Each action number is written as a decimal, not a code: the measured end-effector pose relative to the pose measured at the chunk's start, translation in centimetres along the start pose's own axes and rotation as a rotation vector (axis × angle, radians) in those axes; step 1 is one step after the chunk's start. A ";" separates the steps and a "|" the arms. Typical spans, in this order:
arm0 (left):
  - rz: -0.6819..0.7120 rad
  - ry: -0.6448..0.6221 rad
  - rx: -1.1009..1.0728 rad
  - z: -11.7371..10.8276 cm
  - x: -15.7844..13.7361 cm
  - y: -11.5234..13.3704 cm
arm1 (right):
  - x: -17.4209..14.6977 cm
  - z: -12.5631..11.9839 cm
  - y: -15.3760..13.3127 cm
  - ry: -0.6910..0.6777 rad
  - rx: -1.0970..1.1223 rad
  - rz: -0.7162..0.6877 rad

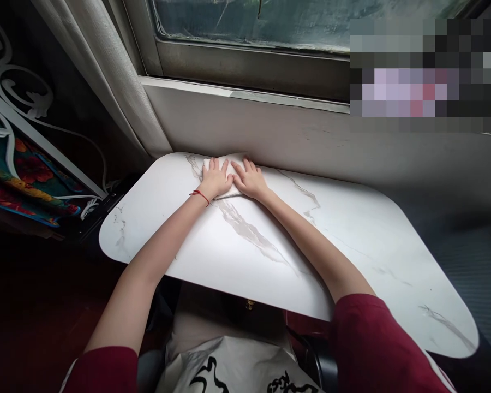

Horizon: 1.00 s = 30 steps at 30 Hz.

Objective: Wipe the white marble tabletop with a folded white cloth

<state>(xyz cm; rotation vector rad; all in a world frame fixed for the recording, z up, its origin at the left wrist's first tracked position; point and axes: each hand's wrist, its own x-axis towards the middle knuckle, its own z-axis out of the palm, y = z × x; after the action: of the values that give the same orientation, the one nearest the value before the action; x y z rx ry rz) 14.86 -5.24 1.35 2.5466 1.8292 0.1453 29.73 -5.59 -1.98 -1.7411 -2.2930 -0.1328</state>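
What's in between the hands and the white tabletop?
In the head view, a white cloth lies under the left hand and right hand, on the marble-patterned tabletop.

Wearing short maroon sleeves [372, 344] and a pale front [237, 355].
Both sleeves are leaving the forearms [175, 237] bare, thin white trim [441, 371] running down the outer side of each; a slim red cord [200, 194] is circling the left wrist [207, 191]; the front is bearing bold, curling black markings [208, 374], their lower ends running out of view.

No legible text, labels, numbers or signs
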 end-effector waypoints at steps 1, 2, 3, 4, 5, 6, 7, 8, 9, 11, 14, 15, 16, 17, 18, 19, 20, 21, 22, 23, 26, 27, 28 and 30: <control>-0.006 -0.005 0.018 -0.3 -0.3 0.2 | -0.2 -0.2 0.0 -0.008 0.000 -0.004; -0.016 -0.012 0.037 -0.5 -0.7 0.5 | -0.5 -0.4 0.0 -0.016 0.001 -0.012; -0.031 -0.017 0.058 -0.7 -1.2 0.9 | -0.9 -0.6 0.0 -0.025 0.003 -0.025; -0.052 -0.018 0.078 -0.8 -1.7 1.5 | -1.4 -0.8 0.1 -0.034 0.006 -0.044; -0.077 -0.020 0.099 -0.9 -2.3 2.1 | -2.1 -1.0 0.2 -0.041 0.010 -0.068; -0.101 -0.021 0.121 -0.9 -3.0 2.8 | -2.8 -1.3 0.4 -0.047 0.014 -0.093; -0.118 -0.021 0.142 -0.9 -3.7 3.6 | -3.7 -1.5 0.7 -0.055 0.018 -0.115; -0.128 -0.021 0.160 -0.9 -4.4 4.4 | -4.8 -1.7 0.9 -0.062 0.022 -0.134; -0.129 -0.021 0.172 -0.9 -5.2 5.2 | -5.9 -1.9 1.3 -0.069 0.028 -0.146; -0.100 -0.020 0.175 -0.9 -6.6 6.6 | -8.4 -2.4 2.0 -0.072 0.044 -0.155; -0.017 -0.027 0.169 -1.1 -8.7 8.2 | -12.7 -3.2 2.6 -0.023 0.065 -0.156; 0.019 -0.031 0.174 -1.2 -9.4 8.6 | -14.1 -3.6 2.6 0.006 0.062 -0.154; 0.057 -0.034 0.180 -1.3 -10.1 8.9 | -15.5 -4.0 2.5 0.040 0.048 -0.155; 0.098 -0.038 0.184 -1.3 -10.8 9.2 | -16.8 -4.5 2.4 0.077 0.021 -0.160; 0.139 -0.044 0.187 -1.4 -11.4 9.4 | -17.9 -5.0 2.1 0.117 -0.019 -0.174; 0.181 -0.053 0.189 -1.5 -12.1 9.6 | -18.8 -5.6 1.8 0.157 -0.070 -0.195; 0.222 -0.065 0.191 -1.6 -12.6 9.8 | -19.5 -6.2 1.4 0.194 -0.124 -0.222; 0.262 -0.077 0.195 -1.7 -13.2 9.9 | -20.0 -6.8 1.2 0.225 -0.173 -0.254; 0.303 -0.088 0.202 -1.9 -13.7 10.0 | -20.3 -7.4 0.9 0.250 -0.210 -0.289; 0.345 -0.098 0.210 -2.1 -14.1 10.1 | -20.4 -7.9 0.7 0.269 -0.227 -0.323; 0.493 -0.130 0.227 -2.9 -15.1 10.1 | -20.4 -8.8 0.5 0.296 -0.155 -0.418; 0.549 -0.147 0.224 -3.2 -15.4 10.0 | -20.4 -8.8 0.4 0.300 -0.102 -0.441; 0.602 -0.165 0.213 -3.5 -15.6 9.9 | -20.5 -8.8 0.3 0.298 -0.044 -0.460; 0.685 -0.199 0.170 -3.8 -15.8 9.6 | -20.8 -8.6 -0.1 0.284 0.067 -0.480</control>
<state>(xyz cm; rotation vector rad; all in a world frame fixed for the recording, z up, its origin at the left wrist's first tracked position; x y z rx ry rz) 18.62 -23.50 4.49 3.0553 0.8815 -0.2670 36.12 -26.95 0.89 -1.0322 -2.4126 -0.3625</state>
